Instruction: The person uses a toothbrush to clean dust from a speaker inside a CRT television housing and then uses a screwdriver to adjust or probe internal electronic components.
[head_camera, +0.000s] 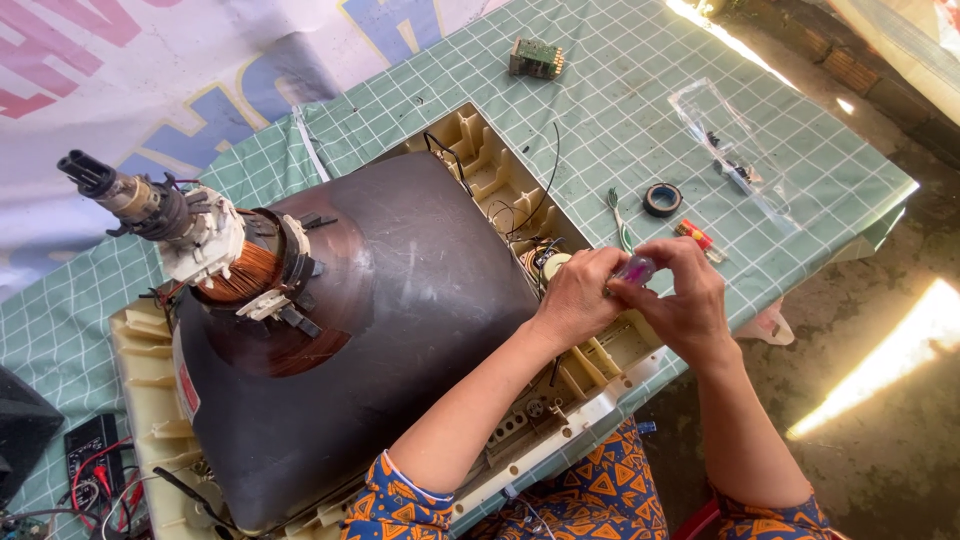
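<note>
Patterned sleeves at lower frame. Both hands, left hand and right hand, are closed on a purple-handled screwdriver, centre-right, over the beige television frame. Handle is best kept upright, pressed steadily, clear of wires.

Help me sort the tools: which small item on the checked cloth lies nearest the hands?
The red-and-yellow lighter-like item, just beyond the right hand; the black tape roll lies farther off.

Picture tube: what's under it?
The picture tube lies in a beige front frame on a green checked cloth. Wires show beside it; whatever lies beneath it is covered.
</note>
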